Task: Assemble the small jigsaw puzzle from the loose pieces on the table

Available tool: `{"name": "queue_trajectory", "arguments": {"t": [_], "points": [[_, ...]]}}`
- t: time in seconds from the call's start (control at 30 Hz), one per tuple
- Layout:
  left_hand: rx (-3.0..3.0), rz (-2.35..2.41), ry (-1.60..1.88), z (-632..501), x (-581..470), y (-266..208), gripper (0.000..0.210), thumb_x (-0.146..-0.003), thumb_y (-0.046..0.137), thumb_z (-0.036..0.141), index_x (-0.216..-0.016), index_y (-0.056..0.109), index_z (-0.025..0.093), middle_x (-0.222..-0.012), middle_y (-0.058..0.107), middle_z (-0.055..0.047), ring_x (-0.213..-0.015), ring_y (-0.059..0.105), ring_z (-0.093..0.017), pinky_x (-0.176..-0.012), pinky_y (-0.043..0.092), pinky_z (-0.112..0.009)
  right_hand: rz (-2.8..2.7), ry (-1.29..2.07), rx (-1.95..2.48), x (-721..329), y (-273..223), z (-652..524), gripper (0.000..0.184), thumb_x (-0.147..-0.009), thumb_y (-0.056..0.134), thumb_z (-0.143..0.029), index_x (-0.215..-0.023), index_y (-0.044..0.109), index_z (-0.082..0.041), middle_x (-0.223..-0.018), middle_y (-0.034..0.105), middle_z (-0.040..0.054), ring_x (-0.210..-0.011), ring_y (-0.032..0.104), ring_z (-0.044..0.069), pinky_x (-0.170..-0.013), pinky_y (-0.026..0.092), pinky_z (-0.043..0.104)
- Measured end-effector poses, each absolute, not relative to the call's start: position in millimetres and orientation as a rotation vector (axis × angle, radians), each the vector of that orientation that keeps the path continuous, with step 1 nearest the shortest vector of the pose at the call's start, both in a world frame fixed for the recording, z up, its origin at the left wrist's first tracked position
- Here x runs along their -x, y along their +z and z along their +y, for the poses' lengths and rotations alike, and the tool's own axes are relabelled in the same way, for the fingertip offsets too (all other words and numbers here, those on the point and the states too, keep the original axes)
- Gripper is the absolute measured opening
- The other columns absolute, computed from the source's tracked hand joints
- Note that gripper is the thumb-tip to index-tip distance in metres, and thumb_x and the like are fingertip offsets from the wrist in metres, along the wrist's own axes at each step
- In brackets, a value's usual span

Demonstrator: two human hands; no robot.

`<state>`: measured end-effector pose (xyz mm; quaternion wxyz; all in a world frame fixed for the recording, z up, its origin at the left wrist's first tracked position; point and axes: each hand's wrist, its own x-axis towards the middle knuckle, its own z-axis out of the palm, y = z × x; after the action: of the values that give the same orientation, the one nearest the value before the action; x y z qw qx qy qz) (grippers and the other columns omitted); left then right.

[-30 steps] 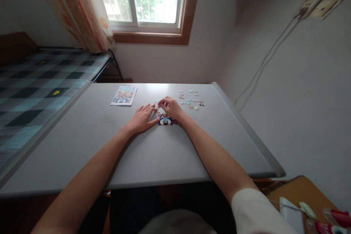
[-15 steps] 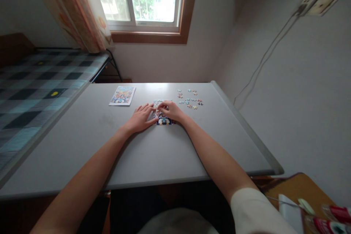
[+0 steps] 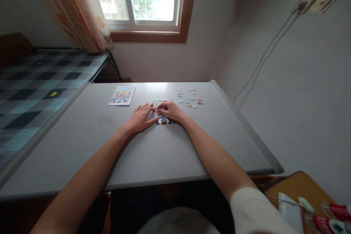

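Observation:
A partly assembled jigsaw puzzle (image 3: 163, 121) lies on the table in front of me, with a blue-and-white cartoon face along its near edge. My left hand (image 3: 140, 117) rests flat with fingers spread, its thumb and fingertips touching the puzzle's left edge. Over the middle of the puzzle, my right hand (image 3: 170, 109) is closed in a pinch on a small puzzle piece, mostly hidden by the fingers. Several loose puzzle pieces (image 3: 187, 100) are scattered to the right of the puzzle. The printed reference picture (image 3: 122, 95) lies flat at the left.
The white table (image 3: 161, 153) has a raised edge along its right side, near the wall. A bed with a checked cover (image 3: 41, 80) stands at the left. At lower right, a wooden stool (image 3: 296, 182) holds red-labelled bottles (image 3: 323, 224) and a white object.
Almost nothing differs. The right fingers have shifted very slightly over the puzzle, and the whole view has moved a little; the left hand keeps its place.

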<state>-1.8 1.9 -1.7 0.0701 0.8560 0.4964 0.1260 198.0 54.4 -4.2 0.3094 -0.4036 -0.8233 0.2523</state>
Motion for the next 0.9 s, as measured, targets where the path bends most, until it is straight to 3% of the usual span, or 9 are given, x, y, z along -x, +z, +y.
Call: {"name": "queue_trajectory", "arguments": {"t": [0.47, 0.73, 0.9], "points": [[-2.573, 1.487, 0.391, 1.7, 1.8, -1.8, 0.048, -0.093, 0.046, 0.053, -0.129, 0.05, 0.021, -0.152, 0.039, -0.01, -0.143, 0.028, -0.029, -0.116, 0.019, -0.049, -2.184, 0.634, 1.094, -197.1, -4.5, 53.6, 0.015, -0.079, 0.068, -0.015, -0.092, 0.075, -0.019, -0.075, 0.065, 0.0007, -0.066, 0.053, 0.011, -0.068, 0.04, 0.024], [-2.579, 1.495, 0.369, 1.7, 1.6, -1.4, 0.048, -0.093, 0.046, 0.052, -0.129, 0.05, 0.022, -0.152, 0.039, -0.01, -0.143, 0.027, -0.029, -0.116, 0.02, -0.049, -2.17, 0.486, 1.097, -196.2, -3.7, 52.0, 0.012, -0.077, 0.066, -0.012, -0.076, 0.074, -0.021, -0.078, 0.068, 0.0009, -0.075, 0.057, 0.014, -0.078, 0.041, 0.027], [-2.592, 1.501, 0.371, 1.5, 1.5, -1.4, 0.046, -0.093, 0.047, 0.052, -0.127, 0.051, 0.021, -0.151, 0.04, -0.01, -0.143, 0.028, -0.028, -0.116, 0.021, -0.048, -2.253, 0.482, 1.102, -196.0, -4.5, 54.2, 0.011, -0.079, 0.067, -0.016, -0.076, 0.075, -0.022, -0.08, 0.071, 0.0021, -0.077, 0.059, 0.015, -0.078, 0.04, 0.028]]}}
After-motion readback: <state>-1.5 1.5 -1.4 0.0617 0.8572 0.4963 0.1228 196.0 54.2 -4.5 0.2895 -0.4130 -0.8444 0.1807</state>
